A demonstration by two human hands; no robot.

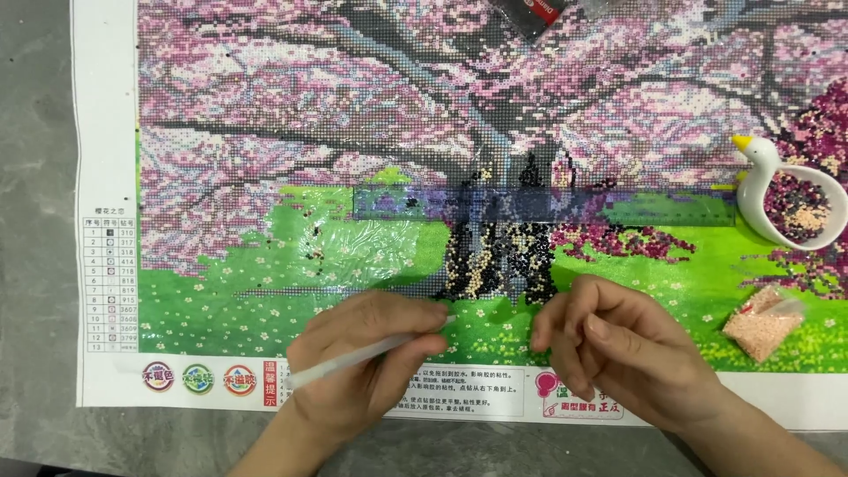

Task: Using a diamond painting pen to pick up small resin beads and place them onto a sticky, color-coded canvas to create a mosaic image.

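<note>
A large diamond-painting canvas [265,132] shows a pink blossom tree over green grass. My left hand [375,353] holds a white applicator pen [353,358], its tip pointing right near the canvas's lower edge. My right hand [609,344] hovers beside it with fingers curled and pinched together; whether a bead sits between them I cannot tell. Both hands rest over the green lower strip, just below a patch of dark and cream beads [499,261] at the tree trunk.
A white swan-shaped dish [760,208] with dark and pale beads stands at the right. A small bag of peach beads [764,327] lies below it. A dark packet [534,13] sits at the top edge. Clear film [353,247] covers part of the grass. Grey tabletop [35,221] surrounds the canvas.
</note>
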